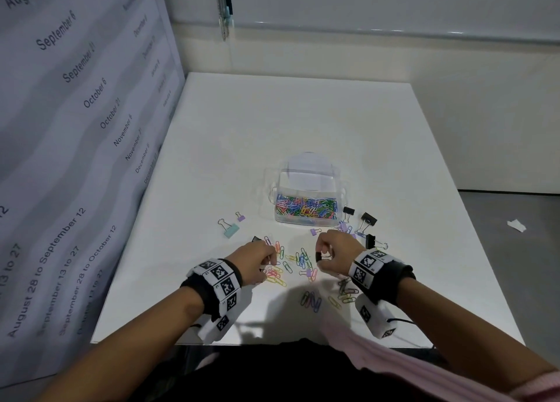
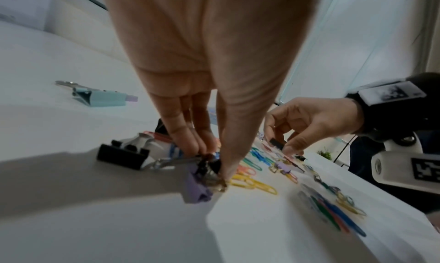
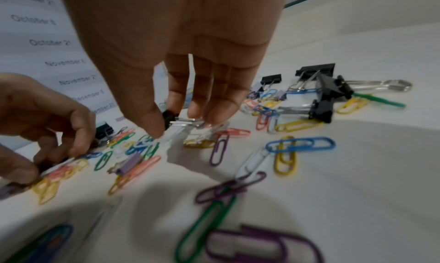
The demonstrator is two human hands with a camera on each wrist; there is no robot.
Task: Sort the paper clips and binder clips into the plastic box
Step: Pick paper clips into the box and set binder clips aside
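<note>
A clear plastic box (image 1: 341, 189) stands mid-table, its near compartment full of coloured paper clips (image 1: 306, 206). More paper clips (image 1: 300, 262) lie scattered between my hands. My left hand (image 1: 269, 263) pinches a small purple binder clip (image 2: 197, 189) by its wire handles just above the table, with something dark also between the fingertips. My right hand (image 1: 321, 257) pinches a small black binder clip (image 3: 170, 116) and holds it above the pile. A larger black binder clip (image 2: 122, 156) lies close beside the left hand.
Several black binder clips (image 1: 368, 219) lie right of the box; a teal binder clip (image 1: 231, 230) and a tiny purple one (image 1: 241, 218) lie to its left. A calendar banner (image 1: 75, 113) walls the left side. A white scrap (image 1: 516, 225) lies off the table's right edge.
</note>
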